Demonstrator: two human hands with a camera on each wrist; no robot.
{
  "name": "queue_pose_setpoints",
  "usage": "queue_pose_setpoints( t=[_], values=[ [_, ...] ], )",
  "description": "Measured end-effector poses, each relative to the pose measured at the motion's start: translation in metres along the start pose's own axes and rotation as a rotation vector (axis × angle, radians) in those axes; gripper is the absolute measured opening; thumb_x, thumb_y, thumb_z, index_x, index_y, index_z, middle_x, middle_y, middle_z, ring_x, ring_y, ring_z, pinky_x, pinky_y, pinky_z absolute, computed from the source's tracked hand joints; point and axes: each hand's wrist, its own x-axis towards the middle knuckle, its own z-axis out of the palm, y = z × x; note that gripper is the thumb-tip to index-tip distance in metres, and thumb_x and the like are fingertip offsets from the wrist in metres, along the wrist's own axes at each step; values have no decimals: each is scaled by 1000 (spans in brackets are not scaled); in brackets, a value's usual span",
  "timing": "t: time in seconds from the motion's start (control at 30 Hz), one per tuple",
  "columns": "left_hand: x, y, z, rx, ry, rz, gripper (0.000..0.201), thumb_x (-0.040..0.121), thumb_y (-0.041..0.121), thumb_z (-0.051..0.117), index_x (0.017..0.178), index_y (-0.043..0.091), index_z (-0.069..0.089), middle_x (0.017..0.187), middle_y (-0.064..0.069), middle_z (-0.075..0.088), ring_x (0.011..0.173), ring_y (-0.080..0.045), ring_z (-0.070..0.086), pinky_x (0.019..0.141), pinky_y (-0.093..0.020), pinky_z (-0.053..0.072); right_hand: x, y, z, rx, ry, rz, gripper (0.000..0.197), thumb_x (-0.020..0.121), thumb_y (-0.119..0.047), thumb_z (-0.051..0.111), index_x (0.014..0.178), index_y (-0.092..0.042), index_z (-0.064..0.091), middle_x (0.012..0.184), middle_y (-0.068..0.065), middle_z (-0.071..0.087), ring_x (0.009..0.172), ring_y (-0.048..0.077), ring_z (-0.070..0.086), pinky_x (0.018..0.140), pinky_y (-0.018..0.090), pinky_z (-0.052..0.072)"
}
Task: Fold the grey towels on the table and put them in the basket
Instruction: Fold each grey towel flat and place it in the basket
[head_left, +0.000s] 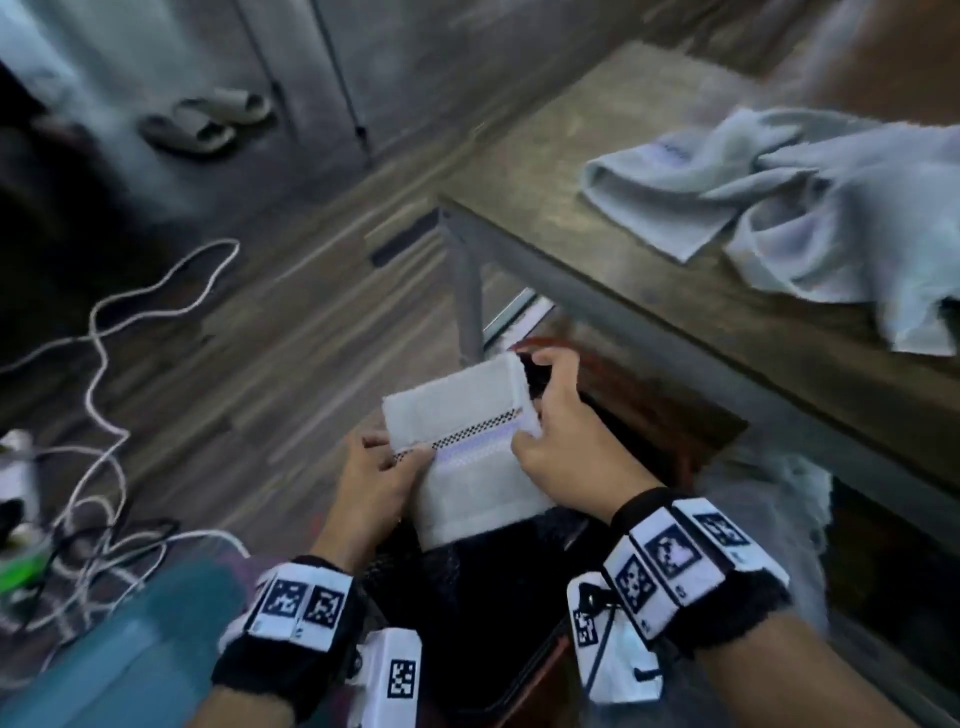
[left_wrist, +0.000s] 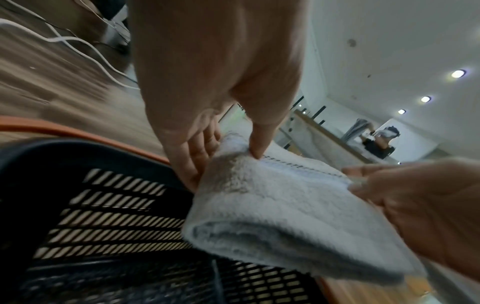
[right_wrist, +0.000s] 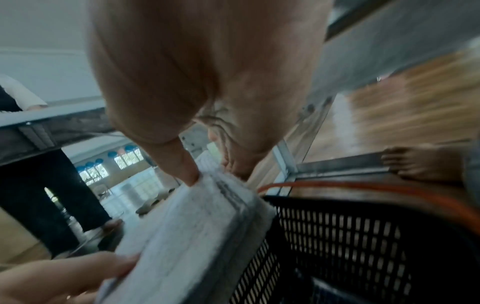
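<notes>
One folded grey towel (head_left: 470, 457), held in both hands above the open top of one black slatted basket (left_wrist: 109, 218) with an orange rim; the basket stands on the floor, against the near left corner of the bench (head_left: 597, 171). Left hand (head_left: 371, 483): grip closed on the towel's left edge, thumb (left_wrist: 258, 142) on top beside the checked band, fingers (left_wrist: 192, 162) underneath. Right hand (head_left: 566, 441): grip closed on the towel's right edge, thumb (right_wrist: 182, 162) pressed on the upper face, the other fingers wrapped behind the far corner. The towel lies roughly level, its thick folded edge toward the person and its far corner close to the bench leg (head_left: 467, 291).

On the bench top, right of and well apart from the basket, two unfolded grey towels (head_left: 810, 208) lie crumpled and overlapping; one hangs over the near bench edge. The bench surface toward its left corner shows bare wood.

On the floor left of the basket: a tangle of white cables (head_left: 104, 374); far beyond it, one pair of slippers (head_left: 208, 122). A bare foot (right_wrist: 426, 162) rests just beyond the basket's orange rim. Between basket and cables the wood floor lies open.
</notes>
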Motion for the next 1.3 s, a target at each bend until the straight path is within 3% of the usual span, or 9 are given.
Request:
queue_pose_setpoints(
  t=[0.13,0.3,0.43,0.6,0.7,0.87,1.13,1.23,1.3],
  values=[
    [9,-44,-6,130,-12,-107,42,79,13,73,97,23,37,84,-6,59,67,-18,54,64,-35,46,28,8,39,-124,-178,125,45,88,-1,49,118,-21,22,81,5,49,61,18,46,51,29,27],
    [19,-77,6,304,21,-292,19,76,8,61,78,23,49,82,-6,60,73,-25,52,71,-34,44,46,22,71,-200,-330,309,59,91,-3,49,142,-8,19,125,21,52,105,33,55,80,34,38],
    [22,-96,12,426,62,-401,18,76,3,54,80,20,51,99,-13,65,82,-29,57,72,-29,44,49,43,81,-205,-395,349,49,92,-1,45,136,-13,27,104,8,50,87,25,52,72,31,38],
    [31,-113,27,691,53,-547,29,87,16,62,113,3,64,121,-20,65,110,-36,62,82,-30,47,45,58,83,-233,-416,329,61,92,3,46,148,-18,37,143,10,50,130,29,49,103,34,42],
    [40,-121,38,793,-98,-596,35,93,20,59,118,-5,62,122,-20,65,111,-34,63,76,-30,47,45,66,80,-226,-385,307,54,93,0,49,144,-16,44,141,10,53,127,28,52,105,34,43],
    [45,-131,39,787,-201,-561,37,96,16,54,127,-3,60,131,-21,60,123,-34,56,97,-34,45,42,73,79,-213,-332,289,42,98,-9,49,139,-17,50,136,10,57,119,27,55,98,33,45],
    [38,-138,41,578,-247,-719,39,81,26,59,107,-3,64,107,-25,69,98,-40,69,88,-50,57,39,78,79,-204,-298,262,32,100,-19,51,132,-16,55,129,10,62,116,28,58,98,35,47],
    [40,-133,44,640,-245,-724,34,79,39,61,90,7,56,83,-10,64,75,-28,65,66,-33,54,37,77,78,-128,-269,243,30,100,-18,51,130,-17,55,131,7,61,119,25,56,99,35,45],
    [39,-118,42,679,-261,-639,34,90,38,58,103,7,56,89,-9,63,79,-26,62,62,-26,45,37,69,75,-13,-202,193,27,101,-18,52,127,-17,56,130,3,61,121,21,56,100,33,44]
  ],
)
